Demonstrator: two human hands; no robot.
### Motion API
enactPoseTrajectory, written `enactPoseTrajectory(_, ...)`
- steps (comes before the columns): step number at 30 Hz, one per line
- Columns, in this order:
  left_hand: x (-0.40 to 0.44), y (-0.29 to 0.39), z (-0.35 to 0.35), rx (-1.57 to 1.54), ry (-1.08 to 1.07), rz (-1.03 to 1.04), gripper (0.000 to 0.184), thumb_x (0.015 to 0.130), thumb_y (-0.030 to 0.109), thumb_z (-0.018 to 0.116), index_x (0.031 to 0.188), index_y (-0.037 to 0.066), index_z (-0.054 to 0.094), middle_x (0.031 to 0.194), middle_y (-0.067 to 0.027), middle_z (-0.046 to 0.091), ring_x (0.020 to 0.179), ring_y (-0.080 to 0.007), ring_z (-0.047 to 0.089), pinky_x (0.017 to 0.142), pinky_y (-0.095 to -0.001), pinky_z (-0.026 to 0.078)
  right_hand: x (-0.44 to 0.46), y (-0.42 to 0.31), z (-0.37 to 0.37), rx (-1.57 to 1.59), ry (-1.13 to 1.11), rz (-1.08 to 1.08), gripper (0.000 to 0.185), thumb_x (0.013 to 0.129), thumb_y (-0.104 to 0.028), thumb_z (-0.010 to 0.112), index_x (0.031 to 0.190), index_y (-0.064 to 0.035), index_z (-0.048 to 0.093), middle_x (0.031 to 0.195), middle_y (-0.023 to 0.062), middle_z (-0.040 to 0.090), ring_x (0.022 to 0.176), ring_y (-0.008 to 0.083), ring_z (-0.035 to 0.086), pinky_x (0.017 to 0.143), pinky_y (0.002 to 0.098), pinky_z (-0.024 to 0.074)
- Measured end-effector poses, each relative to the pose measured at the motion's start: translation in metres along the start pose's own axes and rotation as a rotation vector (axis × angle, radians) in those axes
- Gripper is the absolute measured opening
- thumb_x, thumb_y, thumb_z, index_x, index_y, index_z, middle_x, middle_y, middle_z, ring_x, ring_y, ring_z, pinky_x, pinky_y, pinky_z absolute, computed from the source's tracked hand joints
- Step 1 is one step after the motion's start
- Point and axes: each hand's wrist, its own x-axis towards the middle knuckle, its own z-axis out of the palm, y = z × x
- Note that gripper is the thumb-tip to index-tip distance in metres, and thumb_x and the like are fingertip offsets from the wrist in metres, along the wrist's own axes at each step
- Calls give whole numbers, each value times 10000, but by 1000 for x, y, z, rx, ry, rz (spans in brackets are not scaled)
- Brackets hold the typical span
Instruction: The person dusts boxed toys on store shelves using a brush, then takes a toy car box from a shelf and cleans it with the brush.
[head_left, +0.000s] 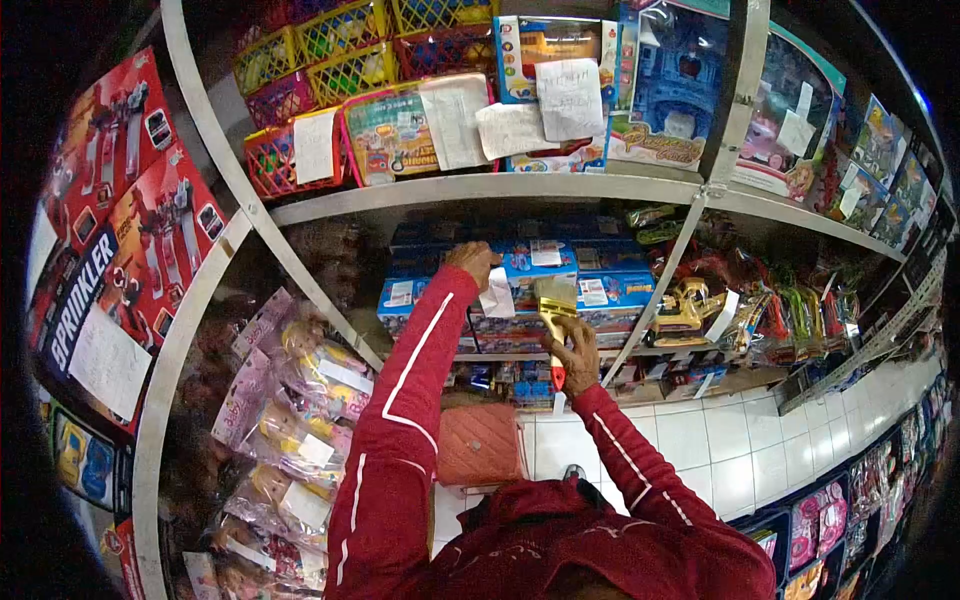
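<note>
On the middle shelf, blue toy boxes (610, 262) are stacked in rows, several with white paper labels. My left hand (474, 262) rests on the top of a box at the left of the stack, beside a white paper slip (496, 294) hanging over the box front. In my right hand (574, 352) is a flat paintbrush (552, 322) with a pale handle and a red end. Its wide bristles point up toward the box fronts. What lies under my left fingers is hidden.
Metal uprights (672, 265) and a shelf edge (480, 187) frame the boxes. Bagged dolls (300, 440) hang at the left, bagged toy vehicles (690, 305) sit at the right. Below are a reddish quilted stool (480, 445) and a tiled floor (735, 485).
</note>
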Motion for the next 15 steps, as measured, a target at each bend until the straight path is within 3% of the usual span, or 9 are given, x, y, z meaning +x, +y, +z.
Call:
enactPoseTrajectory(4,1,3,1,8,-10,-25,465,682,-2,642,1099,200,688,1057,-145,632,983,-322,621,850,-414,511,-20,6,-7,39,-94,10,326,700,-83,614,999,-206,653,1227,71,532,1130,341,471,915,441,441)
enactPoseTrajectory(7,-1,1,3,26,48,28,277,806,124,632,1048,240,704,1044,-127,648,954,-319,639,821,-422,529,-5,8,-19,6,-27,4,367,696,-62,612,1025,-223,646,1218,73,533,1134,341,471,911,440,452)
enactPoseTrajectory(12,-3,5,-1,8,50,-2,398,693,36,673,1052,207,703,1035,-147,637,962,-327,634,822,-423,523,-10,8,-28,23,-172,51,498,672,-32,640,1114,-258,602,1225,55,533,1112,335,480,873,437,478)
enactPoseTrajectory(15,-6,6,2,9,65,-1,440,680,13,668,1081,194,690,1052,-150,634,963,-333,632,833,-430,519,-5,-5,-41,-9,-103,67,496,675,-36,642,1118,-258,609,1213,53,541,1089,331,496,871,433,479)
